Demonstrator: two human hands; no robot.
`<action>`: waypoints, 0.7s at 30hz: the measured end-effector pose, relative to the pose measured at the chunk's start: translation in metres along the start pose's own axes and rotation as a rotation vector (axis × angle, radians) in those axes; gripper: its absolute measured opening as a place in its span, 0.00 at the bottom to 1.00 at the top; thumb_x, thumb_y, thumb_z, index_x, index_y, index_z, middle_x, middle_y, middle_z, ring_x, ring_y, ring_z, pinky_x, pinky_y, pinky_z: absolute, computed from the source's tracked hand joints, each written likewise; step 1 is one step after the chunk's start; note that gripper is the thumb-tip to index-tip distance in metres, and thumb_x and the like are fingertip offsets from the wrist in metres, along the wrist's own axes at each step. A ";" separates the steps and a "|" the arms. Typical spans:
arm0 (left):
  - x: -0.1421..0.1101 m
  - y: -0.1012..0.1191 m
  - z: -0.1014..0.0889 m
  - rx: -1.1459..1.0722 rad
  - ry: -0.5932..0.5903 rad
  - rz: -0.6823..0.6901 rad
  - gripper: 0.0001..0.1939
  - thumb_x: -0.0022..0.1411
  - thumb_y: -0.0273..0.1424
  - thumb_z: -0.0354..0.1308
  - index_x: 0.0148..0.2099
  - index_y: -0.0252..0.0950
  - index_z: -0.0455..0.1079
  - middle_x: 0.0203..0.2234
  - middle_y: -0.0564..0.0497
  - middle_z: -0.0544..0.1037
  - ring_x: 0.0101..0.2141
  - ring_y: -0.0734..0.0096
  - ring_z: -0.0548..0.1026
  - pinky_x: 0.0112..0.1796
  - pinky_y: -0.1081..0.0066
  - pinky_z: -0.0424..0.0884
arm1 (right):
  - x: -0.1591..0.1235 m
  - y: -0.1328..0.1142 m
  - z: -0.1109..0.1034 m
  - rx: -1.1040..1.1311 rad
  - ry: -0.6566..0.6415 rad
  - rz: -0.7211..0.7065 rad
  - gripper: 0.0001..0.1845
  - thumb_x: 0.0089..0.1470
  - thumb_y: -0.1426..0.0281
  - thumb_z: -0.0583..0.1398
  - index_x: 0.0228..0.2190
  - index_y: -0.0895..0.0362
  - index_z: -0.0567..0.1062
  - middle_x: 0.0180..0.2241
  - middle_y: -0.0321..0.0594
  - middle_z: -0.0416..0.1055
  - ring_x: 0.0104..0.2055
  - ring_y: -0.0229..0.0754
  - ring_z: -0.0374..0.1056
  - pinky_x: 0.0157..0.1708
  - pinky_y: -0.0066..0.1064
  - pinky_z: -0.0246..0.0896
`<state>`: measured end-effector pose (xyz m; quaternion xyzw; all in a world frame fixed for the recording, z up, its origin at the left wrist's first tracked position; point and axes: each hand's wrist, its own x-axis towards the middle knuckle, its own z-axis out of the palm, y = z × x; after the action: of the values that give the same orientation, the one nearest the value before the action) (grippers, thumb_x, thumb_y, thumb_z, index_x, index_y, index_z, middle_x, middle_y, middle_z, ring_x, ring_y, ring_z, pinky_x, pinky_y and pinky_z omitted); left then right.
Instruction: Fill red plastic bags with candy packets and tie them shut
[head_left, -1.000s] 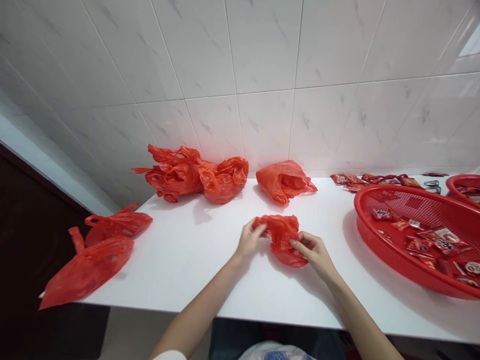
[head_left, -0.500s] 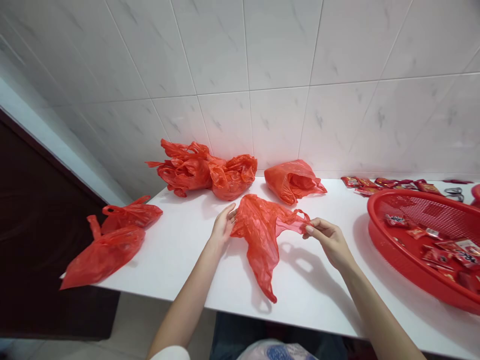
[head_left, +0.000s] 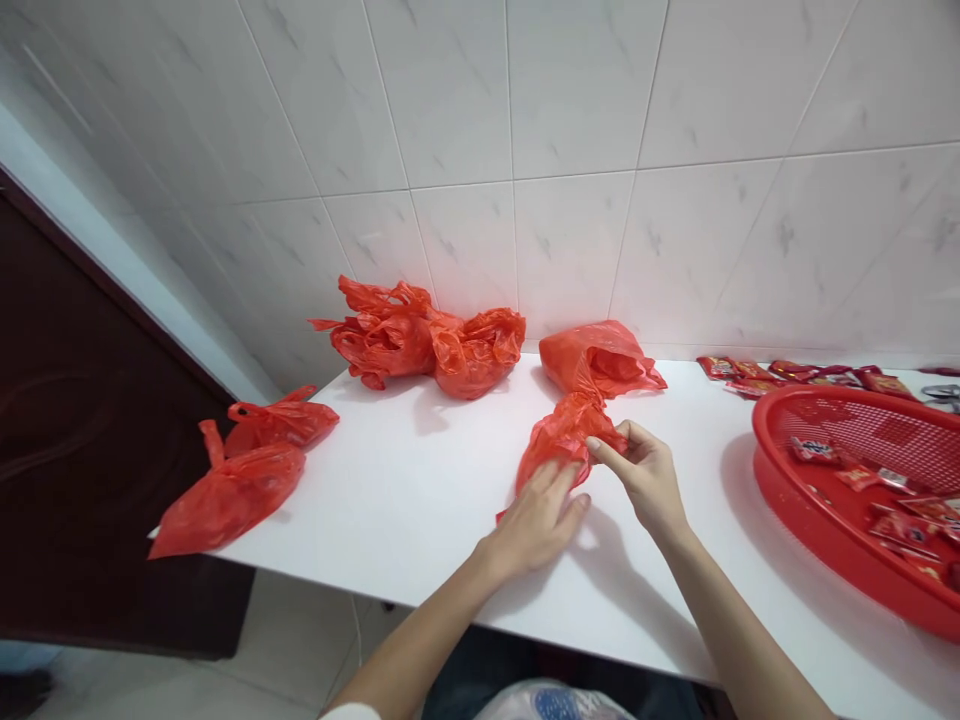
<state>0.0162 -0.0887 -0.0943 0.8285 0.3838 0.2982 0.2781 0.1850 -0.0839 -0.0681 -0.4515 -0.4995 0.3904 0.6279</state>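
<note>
A thin red plastic bag (head_left: 559, 435) lies crumpled over the white table between my hands. My right hand (head_left: 649, 475) pinches its edge between thumb and fingers on the right side. My left hand (head_left: 536, 520) lies palm down at the near side of the bag, fingers stretched out and their tips tucked into its folds, thumb apart. Just behind, another red plastic bag (head_left: 592, 350) rests near the wall, touching or overlapping the one I hold; I cannot tell which.
Several bunched red bags (head_left: 390, 335) stand at the back left, and two filled ones (head_left: 232, 495) sit at the table's left edge. A red plastic basket (head_left: 772, 470) with small snack packets is on the right. More packets (head_left: 810, 375) and scissors (head_left: 941, 392) lie behind it.
My left hand has let go of the bag's left side and moved right to its near side. The bag has turned and bunched up. My right hand still pinches it.
</note>
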 end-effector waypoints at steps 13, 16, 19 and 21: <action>0.028 -0.013 -0.082 0.348 -0.408 -0.510 0.16 0.54 0.39 0.58 0.19 0.40 0.61 0.13 0.51 0.67 0.18 0.62 0.68 0.25 0.67 0.62 | -0.003 -0.019 -0.050 -0.223 0.228 -0.079 0.18 0.43 0.62 0.66 0.16 0.55 0.64 0.16 0.34 0.65 0.21 0.36 0.61 0.22 0.27 0.57; 0.025 -0.005 -0.089 0.377 -0.596 -0.459 0.21 0.51 0.36 0.58 0.15 0.41 0.50 0.09 0.55 0.58 0.14 0.69 0.60 0.22 0.68 0.57 | 0.006 -0.018 -0.062 -0.323 0.330 -0.152 0.15 0.43 0.64 0.64 0.17 0.54 0.64 0.18 0.34 0.66 0.22 0.37 0.63 0.23 0.28 0.61; 0.024 -0.002 -0.087 0.382 -0.675 -0.375 0.21 0.52 0.34 0.56 0.15 0.41 0.49 0.08 0.56 0.57 0.15 0.69 0.59 0.23 0.68 0.55 | 0.007 -0.026 -0.064 -0.463 0.325 -0.320 0.10 0.46 0.65 0.64 0.31 0.55 0.73 0.34 0.41 0.75 0.35 0.46 0.73 0.36 0.37 0.71; 0.025 -0.003 -0.083 0.378 -0.709 -0.361 0.20 0.52 0.32 0.55 0.15 0.41 0.48 0.08 0.56 0.57 0.15 0.69 0.59 0.23 0.68 0.55 | 0.000 -0.039 -0.058 -0.561 0.251 -0.520 0.18 0.51 0.67 0.63 0.45 0.54 0.73 0.51 0.47 0.73 0.52 0.53 0.71 0.50 0.47 0.69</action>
<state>-0.0312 -0.0475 -0.0339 0.8355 0.4512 -0.1336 0.2838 0.2438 -0.1049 -0.0365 -0.5084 -0.6035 0.0088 0.6143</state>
